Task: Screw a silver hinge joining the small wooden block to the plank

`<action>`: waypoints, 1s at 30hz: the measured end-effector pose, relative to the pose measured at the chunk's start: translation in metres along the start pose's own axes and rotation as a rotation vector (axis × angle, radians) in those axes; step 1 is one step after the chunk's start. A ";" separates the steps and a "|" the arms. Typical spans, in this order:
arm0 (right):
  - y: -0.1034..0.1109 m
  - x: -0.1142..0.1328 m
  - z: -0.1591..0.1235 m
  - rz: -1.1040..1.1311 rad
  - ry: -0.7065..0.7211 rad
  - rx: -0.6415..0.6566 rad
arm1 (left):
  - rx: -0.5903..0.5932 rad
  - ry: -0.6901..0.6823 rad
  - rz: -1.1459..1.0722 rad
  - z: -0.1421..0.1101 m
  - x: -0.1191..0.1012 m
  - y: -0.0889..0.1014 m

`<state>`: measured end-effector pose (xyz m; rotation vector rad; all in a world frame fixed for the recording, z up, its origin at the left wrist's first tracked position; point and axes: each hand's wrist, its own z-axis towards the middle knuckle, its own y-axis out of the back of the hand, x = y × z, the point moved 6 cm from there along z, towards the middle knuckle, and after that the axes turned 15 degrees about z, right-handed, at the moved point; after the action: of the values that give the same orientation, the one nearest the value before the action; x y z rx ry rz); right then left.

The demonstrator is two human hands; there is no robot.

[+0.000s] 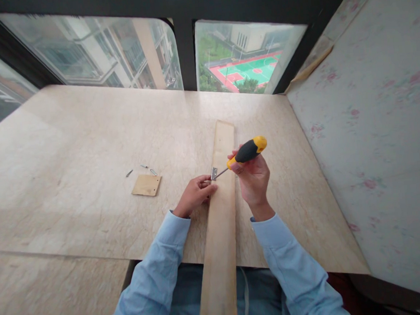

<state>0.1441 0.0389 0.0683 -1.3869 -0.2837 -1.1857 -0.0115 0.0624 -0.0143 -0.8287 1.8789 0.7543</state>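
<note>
A long pale wooden board (221,253) lies lengthwise in front of me, its near end sticking out past the table edge over my lap. On the board's left edge sits a small metal hinge (214,173). My left hand (197,193) grips that edge, thumb on top and fingertips against the hinge; some fingers are hidden. Closed around a yellow and black screwdriver (248,152), my right hand (254,177) holds it tilted over the board. The screwdriver's tip meets the lower part of the hinge; a screw there is too small to make out.
Left of the board, a small square wooden piece (147,186) with holes lies on the marbled table (85,138). Several small metal bits, one a screw-like piece (129,173), lie behind it. Windows stand at the back, a flowered wall (368,130) at the right.
</note>
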 end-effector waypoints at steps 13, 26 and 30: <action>-0.018 -0.003 0.005 -0.134 0.151 0.296 | -0.018 -0.026 -0.030 0.000 0.000 -0.001; -0.032 -0.001 -0.024 -0.334 0.238 0.220 | -0.012 -0.098 0.039 0.000 -0.007 -0.003; -0.019 0.008 -0.021 -0.580 0.380 0.086 | -0.001 -0.099 0.011 -0.001 -0.009 -0.004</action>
<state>0.1237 0.0219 0.0807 -0.9990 -0.4769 -1.8603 -0.0064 0.0612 -0.0066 -0.7684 1.7966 0.7888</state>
